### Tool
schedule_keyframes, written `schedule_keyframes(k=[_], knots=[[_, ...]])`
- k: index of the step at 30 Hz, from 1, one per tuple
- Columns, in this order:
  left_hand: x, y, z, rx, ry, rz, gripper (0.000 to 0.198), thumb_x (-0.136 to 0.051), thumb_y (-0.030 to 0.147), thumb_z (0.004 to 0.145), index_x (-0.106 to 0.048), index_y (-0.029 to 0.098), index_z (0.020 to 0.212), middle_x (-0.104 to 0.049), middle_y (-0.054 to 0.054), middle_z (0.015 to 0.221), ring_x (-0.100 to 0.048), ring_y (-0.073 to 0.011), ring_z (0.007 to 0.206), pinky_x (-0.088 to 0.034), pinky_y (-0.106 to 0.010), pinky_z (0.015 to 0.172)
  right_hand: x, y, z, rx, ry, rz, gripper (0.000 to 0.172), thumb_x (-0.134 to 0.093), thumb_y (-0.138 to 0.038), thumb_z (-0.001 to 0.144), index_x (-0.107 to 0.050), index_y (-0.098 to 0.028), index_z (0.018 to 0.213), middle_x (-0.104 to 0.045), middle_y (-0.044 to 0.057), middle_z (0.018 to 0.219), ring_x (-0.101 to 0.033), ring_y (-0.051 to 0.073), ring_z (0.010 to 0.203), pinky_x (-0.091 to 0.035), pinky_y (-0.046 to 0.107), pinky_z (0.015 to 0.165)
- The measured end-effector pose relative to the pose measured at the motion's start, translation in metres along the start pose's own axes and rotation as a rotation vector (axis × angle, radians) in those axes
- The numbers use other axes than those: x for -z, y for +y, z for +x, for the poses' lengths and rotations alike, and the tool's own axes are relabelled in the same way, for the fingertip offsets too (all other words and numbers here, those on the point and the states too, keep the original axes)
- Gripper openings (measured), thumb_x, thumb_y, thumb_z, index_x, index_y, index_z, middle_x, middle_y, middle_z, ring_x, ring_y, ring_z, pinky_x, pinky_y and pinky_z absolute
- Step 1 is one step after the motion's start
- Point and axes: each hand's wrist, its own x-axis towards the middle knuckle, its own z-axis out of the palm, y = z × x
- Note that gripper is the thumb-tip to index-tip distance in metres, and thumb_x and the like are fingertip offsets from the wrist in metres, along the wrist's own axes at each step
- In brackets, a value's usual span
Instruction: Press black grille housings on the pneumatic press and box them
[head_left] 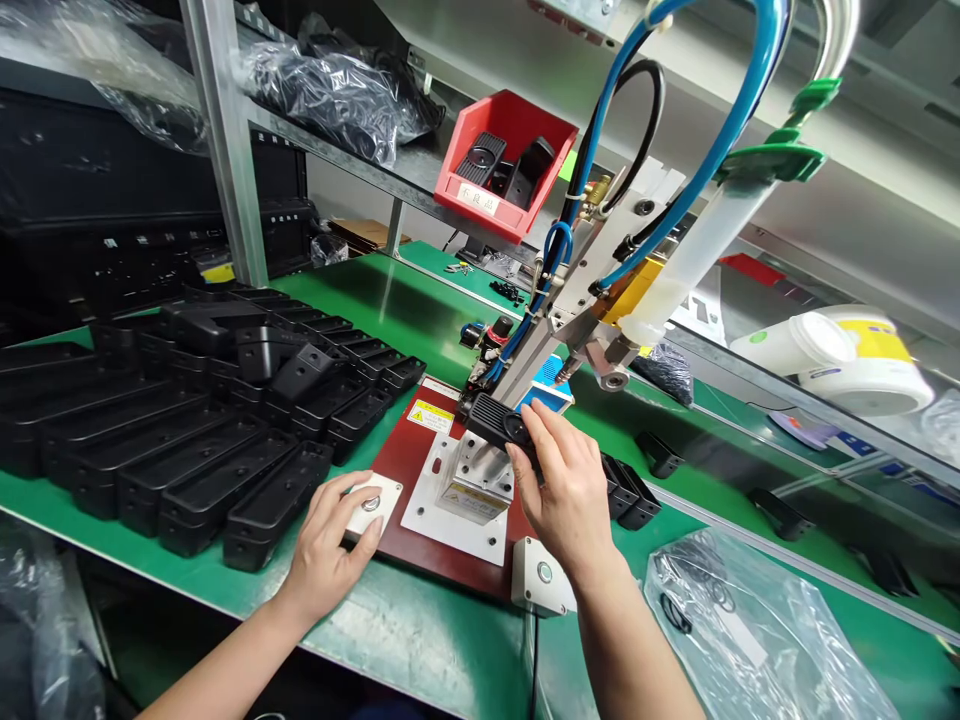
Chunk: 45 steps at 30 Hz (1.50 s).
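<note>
My right hand (564,495) grips the near end of a black plastic part with a ribbed top and a round recess (491,418). It keeps the part at the top of a metal fixture (474,480); whether they touch is hard to tell. My left hand (330,545) lies over a white button box (375,503), fingers apart, a fingertip close to its round button. A pneumatic press-like machine (585,270) with a large clear syringe (694,255) leans over the fixture. Both stand on a dark red base plate (405,550).
Many black plastic housings (270,500) fill the bench's left side. A red bin (487,215) with black parts sits on the shelf. Another button box (541,578) stands at the plate's right corner. At right lie a plastic bag (757,630) with black rings and several black parts (628,490).
</note>
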Motion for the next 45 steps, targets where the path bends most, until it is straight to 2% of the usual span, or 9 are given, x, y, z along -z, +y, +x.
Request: schedule_keyframes(k=[5,16,22,28,30,33,36,39,45], knots=[[-0.001,0.0,0.0,0.004,-0.006,0.002,0.024,-0.054,0.024,0.09,-0.058,0.02,0.114,-0.057,-0.012,0.119,-0.056,-0.0252,0.112,-0.048,-0.041,0.095,-0.004,-0.001,0.0,0.036,-0.113,0.005,0.035,-0.052,-0.028,0.099,-0.053,-0.014,0.13,-0.062,0.013,0.131,-0.057,0.027,0.121,-0.044,0.043,0.095],[-0.001,0.0,0.0,-0.009,-0.016,0.021,0.025,-0.053,0.023,0.09,-0.057,0.019,0.115,-0.055,-0.011,0.12,-0.055,-0.0244,0.112,-0.048,-0.039,0.096,-0.007,0.001,-0.005,0.018,-0.098,0.032,0.035,-0.052,-0.03,0.099,-0.055,-0.012,0.129,-0.06,0.014,0.133,-0.055,0.028,0.123,-0.042,0.044,0.097],[-0.001,0.001,0.0,-0.017,-0.01,0.022,0.025,-0.052,0.023,0.091,-0.056,0.019,0.115,-0.055,-0.011,0.12,-0.055,-0.0241,0.112,-0.047,-0.038,0.095,-0.012,0.006,-0.023,-0.068,0.033,0.093,0.039,-0.056,-0.026,0.096,-0.052,-0.014,0.133,-0.058,0.015,0.134,-0.052,0.028,0.126,-0.042,0.046,0.1],[-0.002,0.001,0.0,-0.014,-0.02,0.025,0.025,-0.051,0.023,0.092,-0.055,0.019,0.116,-0.054,-0.011,0.121,-0.054,-0.0241,0.113,-0.046,-0.038,0.096,-0.017,0.007,-0.066,-0.199,0.3,0.167,0.042,-0.059,-0.011,0.089,-0.055,-0.018,0.131,-0.059,0.016,0.13,-0.056,0.029,0.119,-0.047,0.05,0.097],[-0.002,0.0,0.0,-0.012,-0.018,0.025,0.026,-0.052,0.023,0.092,-0.055,0.019,0.117,-0.054,-0.011,0.121,-0.054,-0.0241,0.113,-0.046,-0.038,0.096,-0.021,0.005,-0.082,-0.236,0.348,0.178,0.046,-0.059,-0.008,0.088,-0.054,-0.017,0.132,-0.06,0.016,0.128,-0.058,0.029,0.115,-0.049,0.05,0.094],[-0.002,0.0,-0.001,-0.01,-0.011,0.022,0.025,-0.052,0.023,0.092,-0.055,0.019,0.117,-0.054,-0.011,0.121,-0.054,-0.0241,0.113,-0.046,-0.038,0.096,-0.029,0.001,-0.103,-0.273,0.29,0.185,0.041,-0.056,-0.01,0.09,-0.055,-0.016,0.13,-0.062,0.015,0.122,-0.059,0.027,0.112,-0.049,0.048,0.092],[-0.002,0.001,-0.001,-0.014,-0.006,0.021,0.025,-0.052,0.023,0.091,-0.056,0.019,0.116,-0.055,-0.011,0.121,-0.054,-0.0241,0.112,-0.046,-0.039,0.096,-0.036,-0.004,-0.115,-0.286,0.133,0.22,0.026,-0.053,-0.015,0.094,-0.058,-0.017,0.119,-0.066,0.011,0.111,-0.061,0.025,0.105,-0.047,0.044,0.089],[-0.001,0.001,-0.001,-0.017,-0.005,0.024,0.025,-0.052,0.023,0.091,-0.056,0.018,0.116,-0.055,-0.012,0.12,-0.054,-0.0243,0.112,-0.046,-0.039,0.095,-0.039,-0.008,-0.119,-0.292,0.011,0.285,0.015,-0.05,-0.019,0.097,-0.061,-0.019,0.107,-0.068,0.006,0.096,-0.063,0.021,0.09,-0.046,0.036,0.079],[-0.002,0.001,-0.001,-0.008,-0.002,0.02,0.025,-0.052,0.023,0.09,-0.057,0.019,0.115,-0.056,-0.011,0.12,-0.056,-0.0249,0.111,-0.048,-0.04,0.094,-0.038,-0.009,-0.118,-0.293,-0.027,0.313,0.013,-0.049,-0.017,0.098,-0.061,-0.019,0.1,-0.067,0.002,0.086,-0.061,0.016,0.079,-0.042,0.032,0.074]])
